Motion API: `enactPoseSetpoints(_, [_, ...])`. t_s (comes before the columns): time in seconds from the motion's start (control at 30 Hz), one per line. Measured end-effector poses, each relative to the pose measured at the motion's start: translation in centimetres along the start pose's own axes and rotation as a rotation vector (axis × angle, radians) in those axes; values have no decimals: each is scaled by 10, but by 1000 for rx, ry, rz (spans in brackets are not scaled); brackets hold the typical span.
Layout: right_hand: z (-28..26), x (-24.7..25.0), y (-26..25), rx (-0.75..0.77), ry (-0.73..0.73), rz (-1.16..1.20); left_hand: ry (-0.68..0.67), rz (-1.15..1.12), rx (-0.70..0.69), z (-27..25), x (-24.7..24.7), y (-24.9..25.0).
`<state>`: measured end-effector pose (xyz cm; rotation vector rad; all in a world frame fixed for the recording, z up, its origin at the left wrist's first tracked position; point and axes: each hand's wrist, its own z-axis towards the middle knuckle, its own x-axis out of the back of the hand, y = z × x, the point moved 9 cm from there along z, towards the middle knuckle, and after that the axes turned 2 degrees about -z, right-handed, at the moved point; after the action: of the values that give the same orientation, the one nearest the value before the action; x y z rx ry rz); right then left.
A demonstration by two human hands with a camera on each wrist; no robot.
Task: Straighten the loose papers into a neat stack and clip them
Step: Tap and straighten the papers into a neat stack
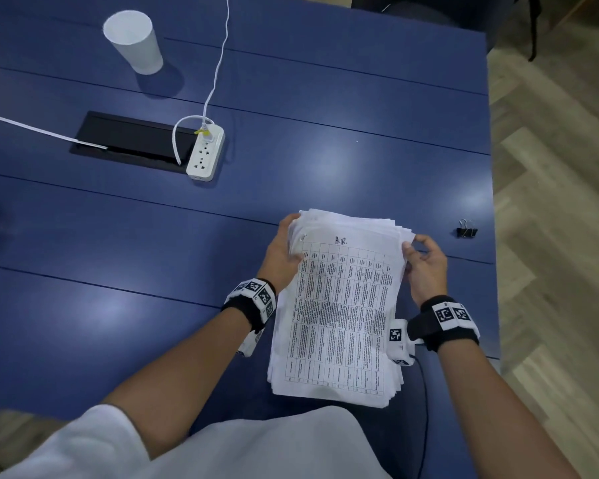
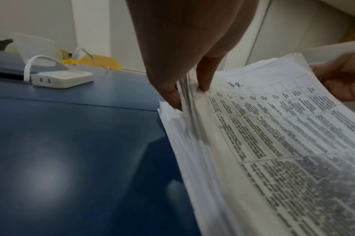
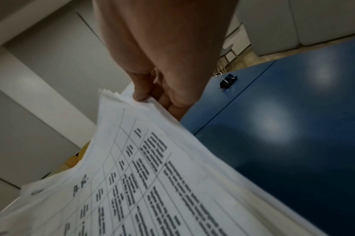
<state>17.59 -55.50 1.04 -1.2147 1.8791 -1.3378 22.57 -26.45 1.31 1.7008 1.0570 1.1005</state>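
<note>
Fingers (image 1: 293, 223) of both hands grip papers (image 1: 339, 305)

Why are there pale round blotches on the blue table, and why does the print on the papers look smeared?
Head view: the blotches on the table are soft reflections of lamps, and the cup casts a shadow. Left wrist view: the print on the papers blurs towards the near edge; the power strip stays fairly sharp. Right wrist view: dim, tilted, with the same glare and a blurry binder clip.

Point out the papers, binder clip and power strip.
papers (image 1: 339, 305): head view, middle of top sheet.
binder clip (image 1: 466, 231): head view, black body.
power strip (image 1: 204, 153): head view, socket face.
</note>
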Motion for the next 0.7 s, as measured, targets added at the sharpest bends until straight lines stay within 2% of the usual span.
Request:
enactPoseSetpoints(0.33, [-2,-10,-6,62,-57,-76,26,250,117,16,2,-18])
enactPoseSetpoints(0.47, [3,-11,-1,84,-54,-222,8,381,47,15,-3,-21])
enactPoseSetpoints(0.57, [6,-13,1,130,-34,-408,54,462,-2,10,-3,-23])
enactPoseSetpoints(0.63, [7,-14,1,157,-21,-423,64,549,-22,9,-3,-21])
enactPoseSetpoints(0.7, [7,-18,4,151,-65,-366,-19,611,-18,14,-10,-20])
